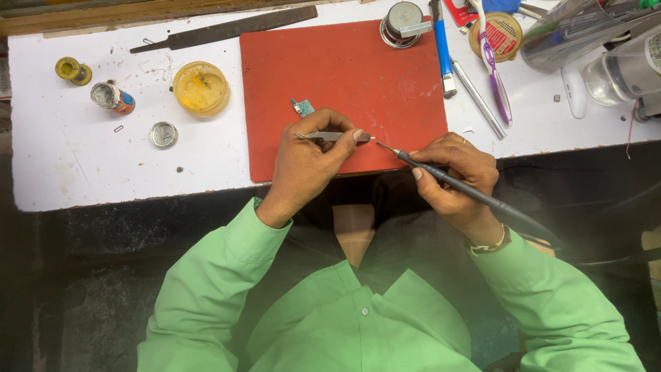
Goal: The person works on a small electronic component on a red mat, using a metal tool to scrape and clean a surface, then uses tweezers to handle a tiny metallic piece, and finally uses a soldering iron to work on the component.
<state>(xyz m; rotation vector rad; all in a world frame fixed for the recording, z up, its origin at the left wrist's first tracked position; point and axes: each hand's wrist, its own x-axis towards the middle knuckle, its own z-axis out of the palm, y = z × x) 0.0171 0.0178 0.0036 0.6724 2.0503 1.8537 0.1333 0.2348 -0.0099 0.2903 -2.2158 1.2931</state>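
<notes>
On the white table [82, 172], left of the red mat [330, 76], sits a yellow tin [200, 87]. Your left hand [303, 162] pinches thin, springy tweezers [334, 136] mid-shaft over the mat's near edge; squeeze lightly. Your right hand [458, 176] is clenched pen-style round the stiff, light soldering iron [454, 182]; keep to its dark handle.

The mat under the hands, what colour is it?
The mat is red, seen clearly in the head view.
</notes>
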